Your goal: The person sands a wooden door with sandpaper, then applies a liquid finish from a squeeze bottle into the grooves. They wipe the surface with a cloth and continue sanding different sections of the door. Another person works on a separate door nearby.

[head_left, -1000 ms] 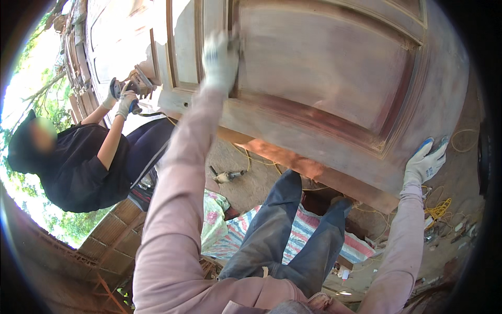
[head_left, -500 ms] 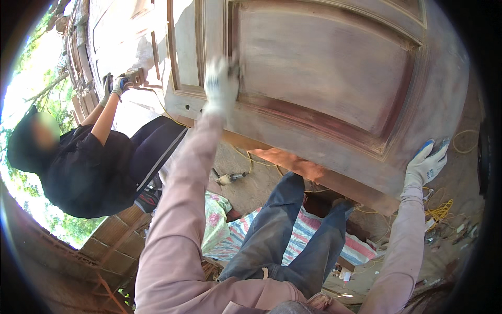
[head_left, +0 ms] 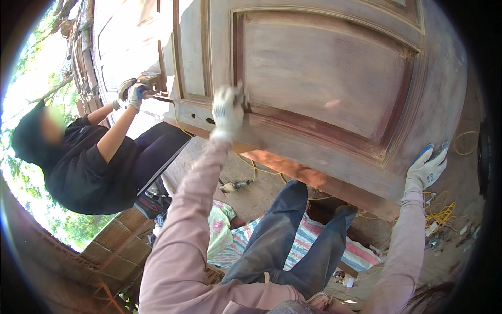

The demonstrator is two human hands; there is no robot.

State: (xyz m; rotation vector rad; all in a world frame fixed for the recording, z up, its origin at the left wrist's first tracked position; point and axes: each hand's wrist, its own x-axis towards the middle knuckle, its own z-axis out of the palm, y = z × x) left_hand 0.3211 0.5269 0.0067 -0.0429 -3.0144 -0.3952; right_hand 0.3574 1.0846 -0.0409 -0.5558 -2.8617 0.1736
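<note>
A large panelled wooden door point(head_left: 324, 78) lies before me, its reddish-brown wood covered with a pale, dusty film. My left hand point(head_left: 228, 112), in a white work glove, is closed at the near left corner of the big recessed panel. Something small and greyish juts out from its fingers against the moulding, too blurred to name. At the door's right end, my right hand point(head_left: 426, 168), in a white and blue glove, rests by the near corner with fingers spread and nothing held.
On the left, a person in dark clothes point(head_left: 89, 167) grips a blocky tool point(head_left: 151, 82) on another panelled piece. Under the door lie a corded power tool point(head_left: 235, 185), a striped sheet point(head_left: 361, 251), a floral cloth point(head_left: 219, 225) and a tangled yellow cord point(head_left: 442, 213).
My left hand has moved toward me and slightly right, down the panel's left moulding. My right hand stays in place. The other person's hands appear a little lower and farther right.
</note>
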